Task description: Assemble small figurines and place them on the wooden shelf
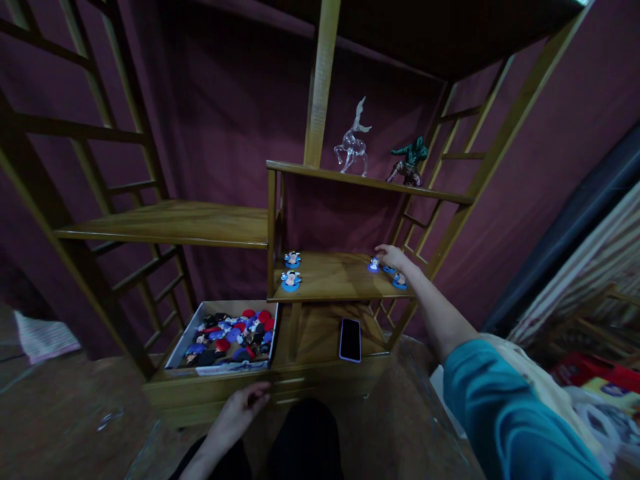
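Observation:
My right hand reaches over the right part of the lower middle shelf. Its fingers stretch out just above a small white figurine on a purple base; whether they touch it I cannot tell. Beside it, partly covered by the hand, is a blue-based figurine, with another blue figurine nearer the shelf's front. Two similar blue figurines stand at the shelf's left end, one behind the other. My left hand hovers by my knee, fingers loosely bent and apart, holding nothing.
An open box full of red, blue and black figurines rests at lower left. A phone lies on the bottom level. Above stand a clear deer ornament and a dark green figure. Wooden uprights divide the shelving.

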`<state>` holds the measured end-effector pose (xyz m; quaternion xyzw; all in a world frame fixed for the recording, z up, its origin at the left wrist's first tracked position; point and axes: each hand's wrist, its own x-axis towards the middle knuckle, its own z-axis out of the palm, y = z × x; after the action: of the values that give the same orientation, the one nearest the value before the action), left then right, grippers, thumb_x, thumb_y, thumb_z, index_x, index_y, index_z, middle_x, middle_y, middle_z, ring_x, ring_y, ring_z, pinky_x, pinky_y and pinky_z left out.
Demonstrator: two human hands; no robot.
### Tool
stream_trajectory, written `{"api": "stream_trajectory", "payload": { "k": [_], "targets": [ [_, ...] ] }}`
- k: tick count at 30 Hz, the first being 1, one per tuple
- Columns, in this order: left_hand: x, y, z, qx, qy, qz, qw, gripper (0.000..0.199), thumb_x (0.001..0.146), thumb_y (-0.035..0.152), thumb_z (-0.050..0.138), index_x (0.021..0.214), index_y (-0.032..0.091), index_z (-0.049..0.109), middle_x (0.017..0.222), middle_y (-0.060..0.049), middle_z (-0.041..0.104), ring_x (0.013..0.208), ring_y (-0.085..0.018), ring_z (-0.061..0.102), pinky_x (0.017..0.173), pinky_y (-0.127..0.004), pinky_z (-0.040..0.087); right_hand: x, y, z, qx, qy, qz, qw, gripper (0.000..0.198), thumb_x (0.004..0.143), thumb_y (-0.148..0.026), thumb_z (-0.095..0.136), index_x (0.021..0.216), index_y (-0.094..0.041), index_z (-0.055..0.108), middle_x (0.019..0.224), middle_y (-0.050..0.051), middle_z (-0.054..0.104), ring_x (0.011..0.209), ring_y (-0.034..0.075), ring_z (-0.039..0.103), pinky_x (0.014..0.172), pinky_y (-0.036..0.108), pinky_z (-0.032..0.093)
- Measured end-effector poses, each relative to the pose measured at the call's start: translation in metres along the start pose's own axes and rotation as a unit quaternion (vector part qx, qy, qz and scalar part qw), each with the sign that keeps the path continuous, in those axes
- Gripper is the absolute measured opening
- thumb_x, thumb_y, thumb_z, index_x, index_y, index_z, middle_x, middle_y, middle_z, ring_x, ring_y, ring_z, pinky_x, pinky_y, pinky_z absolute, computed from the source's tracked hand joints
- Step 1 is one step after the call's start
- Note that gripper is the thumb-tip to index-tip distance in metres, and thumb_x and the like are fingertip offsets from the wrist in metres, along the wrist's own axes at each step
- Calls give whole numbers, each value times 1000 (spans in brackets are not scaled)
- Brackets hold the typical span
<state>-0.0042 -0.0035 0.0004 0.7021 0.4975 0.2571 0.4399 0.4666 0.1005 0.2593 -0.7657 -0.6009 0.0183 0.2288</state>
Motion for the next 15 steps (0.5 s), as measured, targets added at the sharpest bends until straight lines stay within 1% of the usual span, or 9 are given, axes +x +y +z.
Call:
{"api": "stream_trajectory", "payload": {
  "k": [3,5,10,15],
  "targets": [
    [2,-2,-2,-15,1,0,1000,50,64,54,56,95,16,66,72,-4,65,70,-20,58,67,-28,43,-3,0,-9,1,15,2,1000,36,76,-18,53,111,-19,59,94,4,68,78,12,61,71,18,44],
    [2,-4,-1,-12,1,5,1000,51,65,54,56,96,15,66,72,-4,65,68,-19,57,66,-28,43,-4,0,-9,-7,5,-2,1000,36,75,-18,54,110,-19,60,93,3,68,78,12,61,70,18,44],
    [2,-9,2,-6,2,4,1000,56,65,58,54,99,14,65,74,-5,65,70,-19,57,66,-28,43,-6,2,2,-38,-20,-3,999,37,72,-20,59,108,-19,61,95,4,67,84,13,61,72,18,43],
    [3,-11,0,17,-11,7,1000,57,66,59,52,100,14,64,77,-5,65,75,-20,59,70,-29,43,-6,-2,12,-49,-6,5,999,38,72,-17,57,111,-19,59,102,6,66,88,14,61,76,19,42]
  ]
}}
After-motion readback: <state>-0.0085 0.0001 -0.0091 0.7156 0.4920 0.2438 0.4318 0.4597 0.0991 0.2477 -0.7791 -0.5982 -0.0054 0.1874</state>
